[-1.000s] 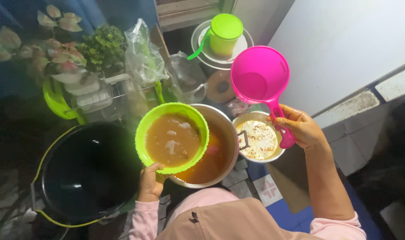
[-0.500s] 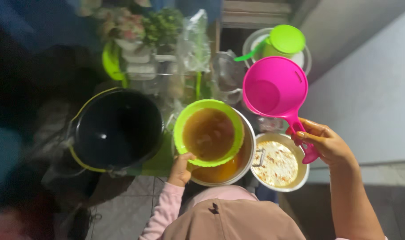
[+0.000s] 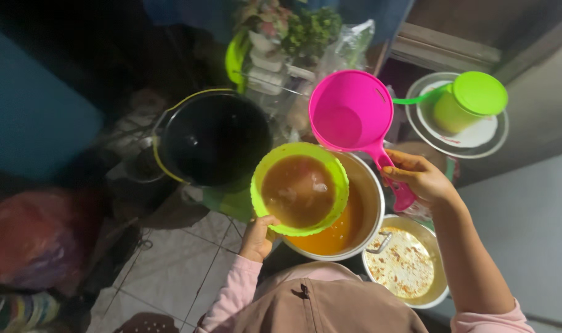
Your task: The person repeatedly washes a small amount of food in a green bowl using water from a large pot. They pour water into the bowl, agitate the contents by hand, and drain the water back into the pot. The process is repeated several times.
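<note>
My left hand (image 3: pixel 257 237) grips the near rim of a lime green bowl (image 3: pixel 299 188) holding brown broth with pale bits. The bowl hovers over a metal pot (image 3: pixel 362 203) of orange-brown liquid. My right hand (image 3: pixel 419 177) holds the handle of a pink plastic dipper (image 3: pixel 354 111), which is raised above the pot and looks empty. A second metal pot (image 3: pixel 407 262) with whitish, red-flecked residue sits just right of the first, below my right forearm.
A black bucket with a yellow rim (image 3: pixel 210 137) stands left of the pots. A green lidded cup (image 3: pixel 469 102) rests on stacked plates at the back right. Plastic bags and greens (image 3: pixel 309 31) crowd the back. A red bag (image 3: pixel 37 237) lies on the tiled floor.
The view has swung, so everything sits further right and the bucket nearer the middle. The pink dipper has moved left, closer above the green bowl. Both hands keep their holds.
</note>
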